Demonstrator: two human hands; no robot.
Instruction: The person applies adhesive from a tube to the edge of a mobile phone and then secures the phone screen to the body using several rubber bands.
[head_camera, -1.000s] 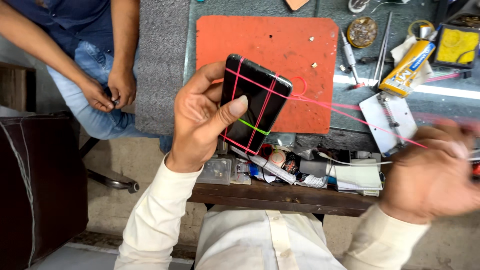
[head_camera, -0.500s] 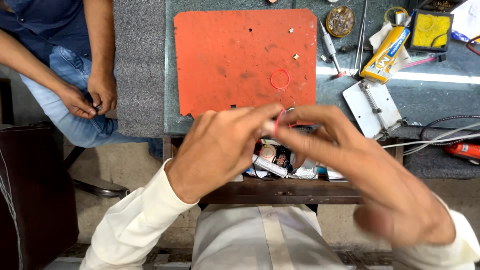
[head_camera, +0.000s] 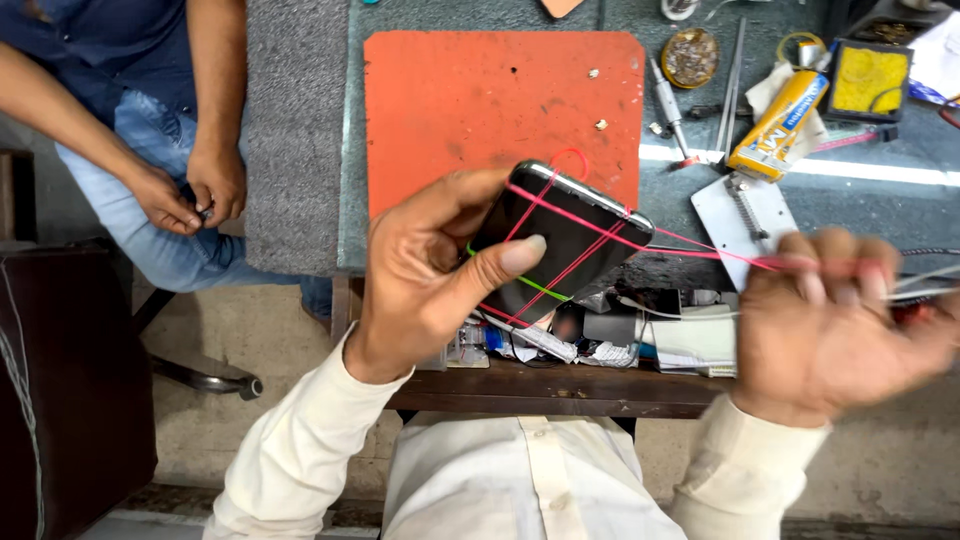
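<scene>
At the upper left of the frame, another person's two hands (head_camera: 190, 195) rest together over blue jeans, apart from the work. Right of them a grey felt-like strip (head_camera: 292, 130) borders the glass-topped bench (head_camera: 880, 215), on which a flat orange mat (head_camera: 480, 100) with rounded corners lies, probably a soft, non-slip pad for small parts.

Over the mat's lower edge the left hand (head_camera: 430, 280) holds a glossy black phone (head_camera: 560, 240) tilted above the bench, fingers behind it and the thumb pressed flat across its face, seemingly to steady it against the pull. Thin pink elastic bands (head_camera: 600, 235) cross the phone, with a green one (head_camera: 540, 288) beneath; they look meant to clamp its layers together.

One pink strand runs taut to the centre right, where the right hand (head_camera: 840, 320), blurred, has its fingers curled, pinching the stretched band.

Further right, along the top, lie a metal screwdriver (head_camera: 668, 100), tweezers (head_camera: 730, 85), a yellow glue tube (head_camera: 778, 125) and a yellow sponge in a black tray (head_camera: 868, 80).
</scene>
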